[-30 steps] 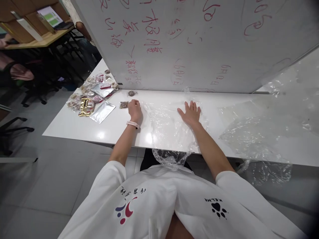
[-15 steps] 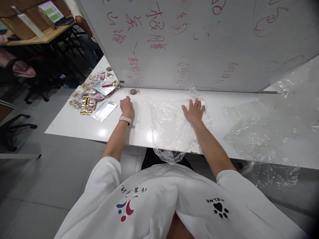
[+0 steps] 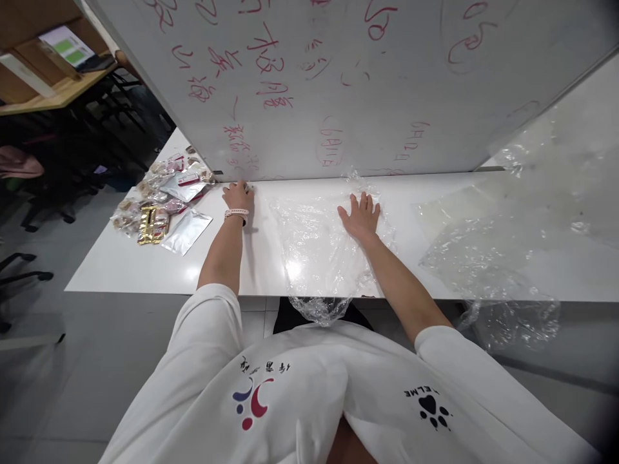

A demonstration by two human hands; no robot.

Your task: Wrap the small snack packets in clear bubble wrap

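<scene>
Forward toward the foot of the whiteboard (image 3: 290,145) goes my left grip (image 3: 236,197), up from where it was lower on the table (image 3: 140,274) half a second ago; my right grip (image 3: 362,220) keeps its place. With the left, my fingers are bent and reach down at a small round packet (image 3: 249,188) close to the board's lower edge; they partly cover it, and I cannot tell whether they have closed on it. My right is spread wide, palm down, resting on a crumpled clear plastic sheet (image 3: 309,235) and grasping nothing. That sheet lies in front of me and droops over the table's near edge. To the left of my left wrist are a silver pouch (image 3: 187,232), a gold packet (image 3: 153,225) and a heap of small wrapped packets (image 3: 126,216). More clear plastic (image 3: 476,258) spreads across the table's right side.
</scene>
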